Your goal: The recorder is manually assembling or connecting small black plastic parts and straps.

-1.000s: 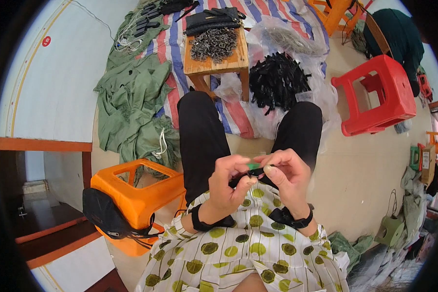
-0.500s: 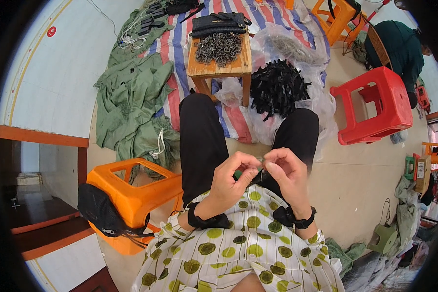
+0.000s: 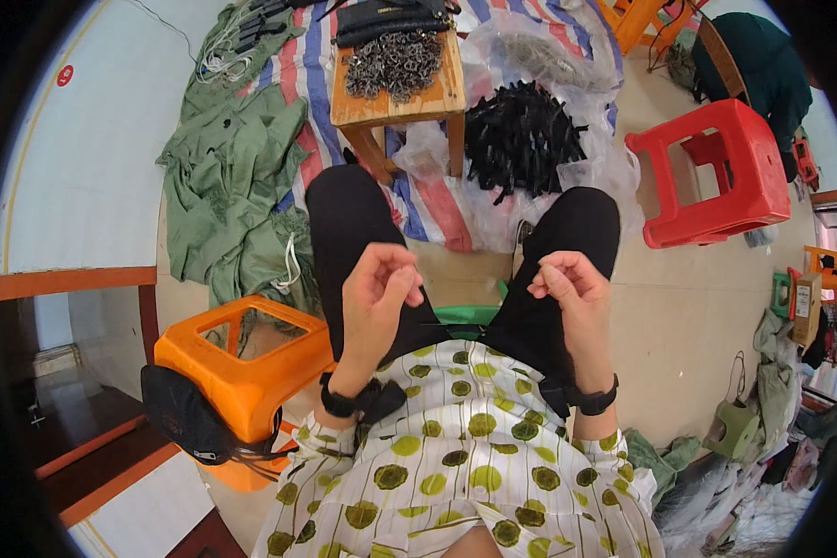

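Note:
Over my left thigh hovers my left hand (image 3: 378, 293), its fingers curled and thumb tip close to the forefinger. My right hand (image 3: 575, 286) is above my right thigh with thumb and fingers pinched together. Whatever either hand holds, if anything, is too small to make out. A green plastic thing (image 3: 463, 319) shows between my thighs, partly hidden by my clothes. Ahead of my knees, a wooden stool (image 3: 391, 113) bears a heap of small dark metal buckles or rings (image 3: 395, 67) and a black bag (image 3: 391, 20). Right of it lies a pile of black strips (image 3: 523, 139).
An orange plastic stool (image 3: 242, 353) with a black cap-like bag (image 3: 184, 414) hanging on it stands at my left. Green cloth (image 3: 228, 177) lies beyond it. At the right is a red stool (image 3: 711, 177); behind it a person in dark clothing (image 3: 758, 70) bends over.
My hands were fingertip to fingertip over my lap, with a tiny thing between them; now they have moved wide apart. My knees have spread and the view has shifted slightly.

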{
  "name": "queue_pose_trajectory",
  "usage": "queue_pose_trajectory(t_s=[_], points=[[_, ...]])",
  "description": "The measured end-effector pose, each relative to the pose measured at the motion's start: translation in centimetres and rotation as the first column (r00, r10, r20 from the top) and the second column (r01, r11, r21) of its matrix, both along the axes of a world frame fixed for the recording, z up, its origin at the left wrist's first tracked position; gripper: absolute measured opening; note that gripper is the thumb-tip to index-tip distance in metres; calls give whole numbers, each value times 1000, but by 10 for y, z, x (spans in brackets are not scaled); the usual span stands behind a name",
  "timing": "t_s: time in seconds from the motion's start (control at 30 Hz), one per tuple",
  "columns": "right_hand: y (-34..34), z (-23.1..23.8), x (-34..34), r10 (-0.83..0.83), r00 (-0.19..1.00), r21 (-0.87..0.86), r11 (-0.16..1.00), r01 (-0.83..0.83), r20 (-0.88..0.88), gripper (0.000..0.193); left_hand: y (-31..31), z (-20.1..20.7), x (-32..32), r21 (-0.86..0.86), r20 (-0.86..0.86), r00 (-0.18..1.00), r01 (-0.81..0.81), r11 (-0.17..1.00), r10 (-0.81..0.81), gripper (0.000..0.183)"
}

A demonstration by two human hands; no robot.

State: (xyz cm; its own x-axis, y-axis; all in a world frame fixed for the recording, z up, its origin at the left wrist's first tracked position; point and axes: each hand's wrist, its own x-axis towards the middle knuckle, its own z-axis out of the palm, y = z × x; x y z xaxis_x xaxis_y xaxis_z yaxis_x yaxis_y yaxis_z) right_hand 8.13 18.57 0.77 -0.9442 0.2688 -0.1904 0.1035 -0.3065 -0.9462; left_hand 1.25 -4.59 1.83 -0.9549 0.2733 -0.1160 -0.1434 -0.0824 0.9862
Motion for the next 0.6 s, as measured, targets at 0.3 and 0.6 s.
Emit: queue_pose_trajectory(t_s=[0.3, 0.6], points=[[16, -10, -2, -105, 992, -61, 992, 109, 73, 14, 32, -116, -1, -511, 190, 605, 734, 448, -773, 35], [16, -9, 4, -69, 996, 18, 998, 68, 63, 14, 29, -99, -1, -367, 262, 499, 843, 393, -826, 26]])
